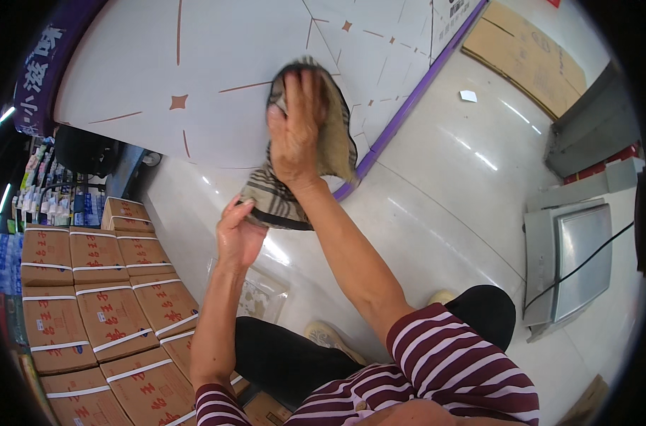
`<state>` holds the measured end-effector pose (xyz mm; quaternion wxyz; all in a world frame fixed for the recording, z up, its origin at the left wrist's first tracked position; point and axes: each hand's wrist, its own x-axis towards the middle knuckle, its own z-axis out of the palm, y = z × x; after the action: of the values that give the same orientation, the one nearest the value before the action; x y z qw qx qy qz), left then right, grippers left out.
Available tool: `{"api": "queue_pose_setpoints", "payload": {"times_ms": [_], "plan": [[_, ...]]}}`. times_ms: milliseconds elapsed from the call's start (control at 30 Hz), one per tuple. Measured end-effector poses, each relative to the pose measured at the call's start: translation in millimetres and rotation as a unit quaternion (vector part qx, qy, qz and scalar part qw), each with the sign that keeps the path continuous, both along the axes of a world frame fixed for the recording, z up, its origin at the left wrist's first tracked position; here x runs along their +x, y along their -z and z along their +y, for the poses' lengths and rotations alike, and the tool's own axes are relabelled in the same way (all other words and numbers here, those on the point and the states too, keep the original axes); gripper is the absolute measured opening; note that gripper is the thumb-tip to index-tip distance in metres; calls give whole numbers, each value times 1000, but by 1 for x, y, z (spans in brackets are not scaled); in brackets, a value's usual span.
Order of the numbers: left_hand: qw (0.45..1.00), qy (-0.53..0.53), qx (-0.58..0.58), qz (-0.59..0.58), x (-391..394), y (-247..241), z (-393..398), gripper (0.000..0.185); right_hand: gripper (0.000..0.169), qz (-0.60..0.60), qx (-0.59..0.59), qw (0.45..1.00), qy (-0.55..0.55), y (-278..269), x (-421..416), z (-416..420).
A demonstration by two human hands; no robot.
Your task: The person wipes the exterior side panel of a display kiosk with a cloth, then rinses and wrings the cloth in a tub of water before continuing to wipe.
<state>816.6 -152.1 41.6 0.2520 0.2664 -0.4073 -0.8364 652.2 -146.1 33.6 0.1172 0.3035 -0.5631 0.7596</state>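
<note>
A beige cloth [336, 120] with dark stripes and black edging lies partly against a white printed display panel [232, 48]. My right hand [296, 128] is on the upper part of the cloth, its blurred fingers bent into the fabric. With thumb and fingers, my left hand [243, 231] pinches the lower left corner, where the striped side [275, 194] hangs past the panel's edge. Folds hide part of the cloth's underside.
Strapped cardboard cartons [110, 314] are stacked at the left. A purple strip [402, 120] edges the panel. Flattened cardboard [530, 53] and a paper scrap [467, 96] lie on the tiled floor [434, 197]. At right stands a platform scale [583, 255] with a black cable across it.
</note>
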Motion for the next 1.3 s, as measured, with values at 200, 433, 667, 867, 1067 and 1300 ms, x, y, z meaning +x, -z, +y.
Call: {"api": "queue_pose_setpoints", "payload": {"times_ms": [200, 433, 667, 867, 1067, 1300], "plan": [[996, 26, 22, -77, -14, 25, 9, 32, 56, -226, 35, 973, 24, 76, -14, 1], [1000, 30, -1, -3, 9, -2, -3, 42, 59, 9, 18, 998, -55, -6, 24, 17], [981, 55, 85, -166, 2, 29, -6, 32, 57, -237, 21, 971, -15, 91, 21, 1], [990, 76, 5, -120, 4, 9, 2, 33, 60, -278, 34, 957, -77, 62, 16, 13], [994, 58, 7, -91, 16, 4, -10, 39, 57, -34, 63, 997, -38, 26, 35, 10], [984, 82, 18, -159, -10, 18, 11, 25, 55, -323, -16, 946, -29, 85, -20, 3]]}}
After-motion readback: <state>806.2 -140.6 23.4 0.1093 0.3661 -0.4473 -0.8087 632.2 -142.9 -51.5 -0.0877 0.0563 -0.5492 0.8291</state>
